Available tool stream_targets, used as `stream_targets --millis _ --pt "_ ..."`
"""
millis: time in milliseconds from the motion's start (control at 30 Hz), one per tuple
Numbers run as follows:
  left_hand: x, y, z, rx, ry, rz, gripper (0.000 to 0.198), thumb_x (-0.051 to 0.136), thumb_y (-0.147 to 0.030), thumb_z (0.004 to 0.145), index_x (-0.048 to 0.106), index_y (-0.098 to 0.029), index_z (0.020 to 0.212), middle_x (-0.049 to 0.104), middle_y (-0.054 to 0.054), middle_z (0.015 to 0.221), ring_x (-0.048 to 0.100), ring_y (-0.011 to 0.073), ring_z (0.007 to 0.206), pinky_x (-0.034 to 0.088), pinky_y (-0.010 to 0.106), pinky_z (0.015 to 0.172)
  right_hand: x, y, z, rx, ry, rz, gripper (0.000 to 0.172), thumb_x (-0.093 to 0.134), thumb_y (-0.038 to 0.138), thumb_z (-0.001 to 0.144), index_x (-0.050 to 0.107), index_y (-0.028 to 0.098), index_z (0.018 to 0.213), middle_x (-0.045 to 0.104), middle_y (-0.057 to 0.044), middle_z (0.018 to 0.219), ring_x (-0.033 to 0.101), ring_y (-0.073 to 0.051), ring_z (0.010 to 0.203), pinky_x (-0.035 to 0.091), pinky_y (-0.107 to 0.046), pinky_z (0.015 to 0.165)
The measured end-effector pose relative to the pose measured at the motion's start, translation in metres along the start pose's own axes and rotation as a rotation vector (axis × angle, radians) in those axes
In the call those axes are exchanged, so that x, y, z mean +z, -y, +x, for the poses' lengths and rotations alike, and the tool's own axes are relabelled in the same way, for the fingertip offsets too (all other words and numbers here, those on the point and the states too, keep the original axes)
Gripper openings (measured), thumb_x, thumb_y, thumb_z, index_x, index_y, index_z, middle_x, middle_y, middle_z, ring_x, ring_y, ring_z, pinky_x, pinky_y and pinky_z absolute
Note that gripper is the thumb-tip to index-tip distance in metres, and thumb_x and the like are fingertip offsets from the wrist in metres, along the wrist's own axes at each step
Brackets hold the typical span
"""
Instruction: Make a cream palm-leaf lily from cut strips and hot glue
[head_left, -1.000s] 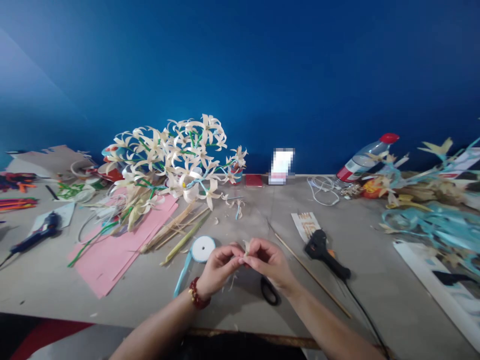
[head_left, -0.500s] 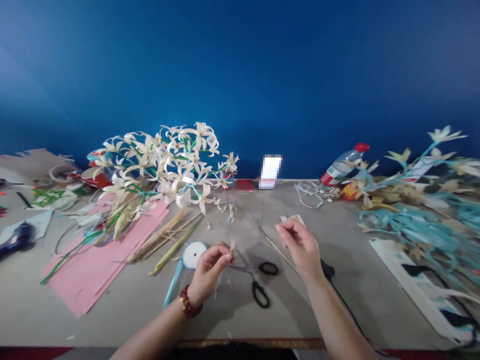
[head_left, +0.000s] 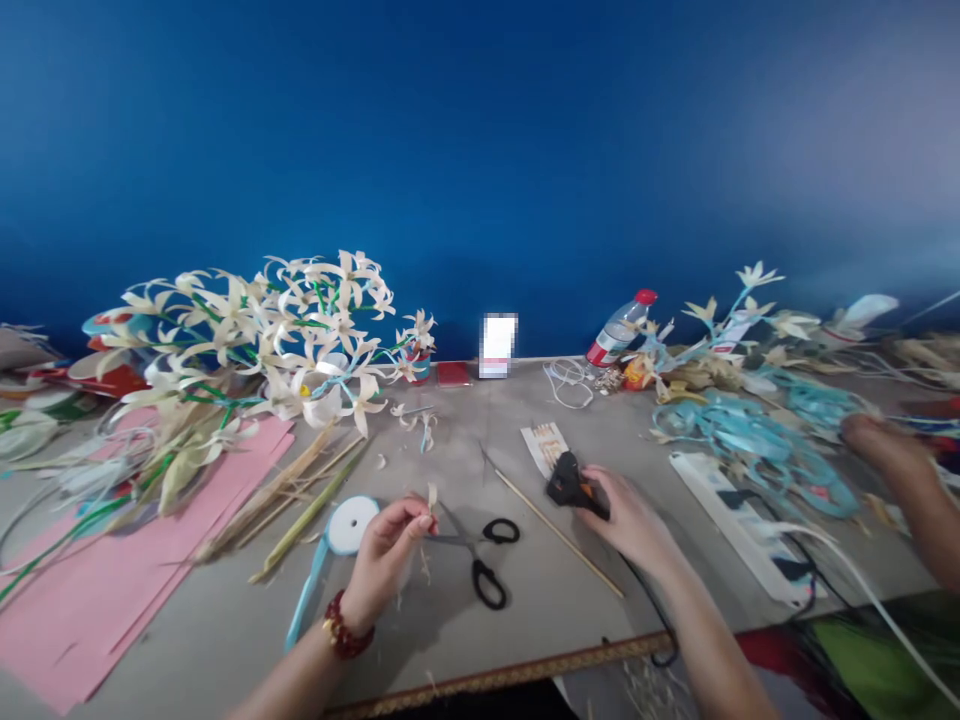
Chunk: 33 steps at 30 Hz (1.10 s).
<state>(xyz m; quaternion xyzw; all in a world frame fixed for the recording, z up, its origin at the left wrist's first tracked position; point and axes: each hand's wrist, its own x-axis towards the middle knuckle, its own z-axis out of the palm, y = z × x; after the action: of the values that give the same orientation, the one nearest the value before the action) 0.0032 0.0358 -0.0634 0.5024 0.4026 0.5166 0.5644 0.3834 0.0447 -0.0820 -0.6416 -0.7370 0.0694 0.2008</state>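
Note:
Between its thumb and fingertips, my left hand (head_left: 386, 550) pinches a small cream petal piece (head_left: 433, 496). My right hand (head_left: 630, 515) is wrapped round a black glue gun (head_left: 570, 485) with an orange trigger, its cord trailing down toward the table edge. The gun's front end lies over a white card (head_left: 543, 445) bearing small pale pieces. Between my hands lie open black-handled scissors (head_left: 489, 585) and a thin stick with a dark pointed tip (head_left: 559, 525). Beside my left wrist is a roll of light blue ribbon (head_left: 352, 522).
Cream artificial flowers (head_left: 322, 310) and pink sheets (head_left: 112, 590) fill the left. A red-capped bottle (head_left: 621, 325) leans at the back. On the right are a power strip (head_left: 739, 530), blue ribbon tangles (head_left: 750, 435) and another person's hand (head_left: 889, 455).
My right hand, earlier raised without the gun, has taken hold of the glue gun. The view has turned rightward, and another person's arm shows. My left hand still pinches the petal piece.

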Motion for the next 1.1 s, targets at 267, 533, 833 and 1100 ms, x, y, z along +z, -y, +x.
stream_targets --millis 267,533,833,1100 --pt "-0.001 0.003 0.001 0.004 -0.019 0.011 0.016 0.064 -0.031 0.087 0.066 -0.017 0.078 0.063 0.001 0.072 0.056 0.0137 0.07 0.044 0.024 0.07 -0.004 0.0 0.004 -0.125 0.015 -0.07 0.021 0.059 0.03 0.082 0.057 0.021 0.101 0.065 -0.014 0.115 0.063 -0.03 0.105 0.051 -0.044 0.089" --pt "0.0 0.002 0.001 -0.001 -0.035 0.067 0.021 0.064 -0.035 0.087 0.066 -0.016 0.078 0.064 0.003 0.073 0.056 0.0154 0.071 0.045 0.026 0.071 -0.015 0.004 0.017 -0.014 0.089 -0.032 0.024 0.062 0.027 0.072 0.061 0.022 0.095 0.071 -0.012 0.108 0.068 -0.03 0.093 0.053 -0.044 0.082" --pt "0.004 -0.006 0.003 -0.008 -0.016 0.038 0.025 0.065 -0.038 0.085 0.065 -0.016 0.075 0.064 0.002 0.07 0.056 0.0149 0.069 0.045 0.026 0.069 -0.029 -0.013 0.02 0.496 -0.043 1.14 0.031 0.052 0.041 0.081 0.067 0.019 0.096 0.073 -0.015 0.093 0.071 -0.031 0.08 0.056 -0.041 0.063" --pt "0.008 -0.009 0.002 -0.047 -0.05 0.008 0.026 0.068 -0.04 0.082 0.063 -0.016 0.075 0.062 0.001 0.069 0.056 0.0145 0.068 0.045 0.025 0.069 -0.022 0.09 -0.006 0.229 0.16 1.134 0.024 0.056 0.04 0.086 0.063 0.018 0.093 0.067 -0.01 0.081 0.051 -0.016 0.048 0.045 -0.032 0.047"
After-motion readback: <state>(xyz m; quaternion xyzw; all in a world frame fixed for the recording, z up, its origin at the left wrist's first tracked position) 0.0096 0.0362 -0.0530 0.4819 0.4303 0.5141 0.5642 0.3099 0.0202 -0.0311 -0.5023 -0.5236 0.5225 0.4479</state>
